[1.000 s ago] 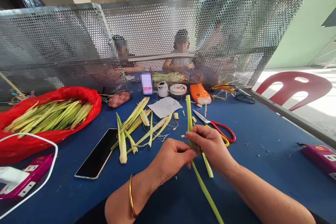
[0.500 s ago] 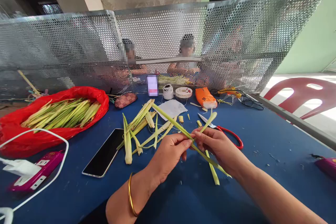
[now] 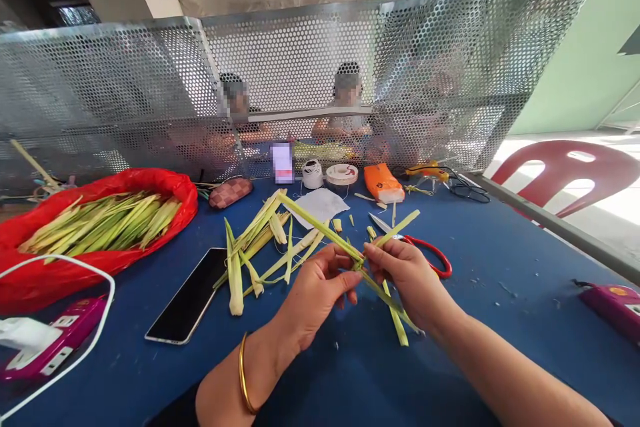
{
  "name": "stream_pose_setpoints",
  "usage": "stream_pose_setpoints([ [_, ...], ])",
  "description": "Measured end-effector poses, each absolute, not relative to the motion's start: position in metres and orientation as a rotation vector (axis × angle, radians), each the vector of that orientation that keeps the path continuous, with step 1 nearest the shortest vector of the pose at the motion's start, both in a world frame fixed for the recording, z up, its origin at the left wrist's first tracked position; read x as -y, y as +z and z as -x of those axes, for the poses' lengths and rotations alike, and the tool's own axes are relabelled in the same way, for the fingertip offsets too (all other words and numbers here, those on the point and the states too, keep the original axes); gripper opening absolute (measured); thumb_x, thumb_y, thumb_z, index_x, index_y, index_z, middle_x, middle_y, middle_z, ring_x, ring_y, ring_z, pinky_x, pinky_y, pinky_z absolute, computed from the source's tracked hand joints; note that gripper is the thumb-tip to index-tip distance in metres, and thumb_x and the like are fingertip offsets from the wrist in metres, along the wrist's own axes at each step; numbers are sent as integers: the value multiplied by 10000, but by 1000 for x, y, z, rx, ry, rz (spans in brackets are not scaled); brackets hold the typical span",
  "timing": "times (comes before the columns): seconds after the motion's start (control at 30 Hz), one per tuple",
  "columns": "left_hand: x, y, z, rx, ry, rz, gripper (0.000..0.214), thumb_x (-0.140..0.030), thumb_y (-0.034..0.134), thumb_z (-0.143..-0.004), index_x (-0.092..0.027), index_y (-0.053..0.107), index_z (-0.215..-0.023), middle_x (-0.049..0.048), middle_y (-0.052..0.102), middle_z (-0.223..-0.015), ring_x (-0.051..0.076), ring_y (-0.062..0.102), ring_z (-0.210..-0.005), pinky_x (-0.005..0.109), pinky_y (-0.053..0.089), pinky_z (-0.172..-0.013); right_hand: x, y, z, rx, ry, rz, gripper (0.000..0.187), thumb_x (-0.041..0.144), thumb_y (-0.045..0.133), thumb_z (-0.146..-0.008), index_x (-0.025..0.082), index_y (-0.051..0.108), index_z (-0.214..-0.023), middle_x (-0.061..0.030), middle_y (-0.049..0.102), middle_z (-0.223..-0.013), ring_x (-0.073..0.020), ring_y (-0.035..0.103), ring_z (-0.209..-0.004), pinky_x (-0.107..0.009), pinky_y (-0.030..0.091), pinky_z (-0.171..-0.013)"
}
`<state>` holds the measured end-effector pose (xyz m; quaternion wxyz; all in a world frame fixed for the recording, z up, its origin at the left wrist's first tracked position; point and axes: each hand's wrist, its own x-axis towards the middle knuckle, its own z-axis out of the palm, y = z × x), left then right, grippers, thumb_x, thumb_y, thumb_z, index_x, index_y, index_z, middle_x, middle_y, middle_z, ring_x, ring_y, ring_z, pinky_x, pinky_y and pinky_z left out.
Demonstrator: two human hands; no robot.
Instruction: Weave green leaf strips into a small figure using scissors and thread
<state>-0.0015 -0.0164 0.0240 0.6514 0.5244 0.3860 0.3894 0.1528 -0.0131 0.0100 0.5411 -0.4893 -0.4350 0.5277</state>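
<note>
Over the blue table, my left hand pinches crossing green leaf strips between thumb and fingers. My right hand also has its thumb and fingers closed on the strips, right beside the left; one short end sticks up past it to the right. The strips look like corn husk. Beneath the hands lies another husk piece. To the left is a loose pile of husks. Just beyond my right hand rest scissors with red handles, partly hidden by it.
A red plastic bag of husks stands left, near a phone and a purple power strip. Farther back are a thread ball, a tape roll, an orange tissue pack and a perforated metal screen; two people sit behind it.
The short strip end at my right hand has swung out to the right and lies flatter. My hands stay close together; the whole view has shifted slightly.
</note>
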Motion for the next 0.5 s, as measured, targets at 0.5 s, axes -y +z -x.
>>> stream_pose_setpoints([
  [0.5,17,24,3,-832,733,-1070,397,-126,736,-619,-170,674,-1008,39,704,-888,99,591,-604,218,370,-526,16,1,-146,909,1331,1089,362,483,746,-685,178,555,-650,47,501,-507,-85,426,-436,-231,331,-429],
])
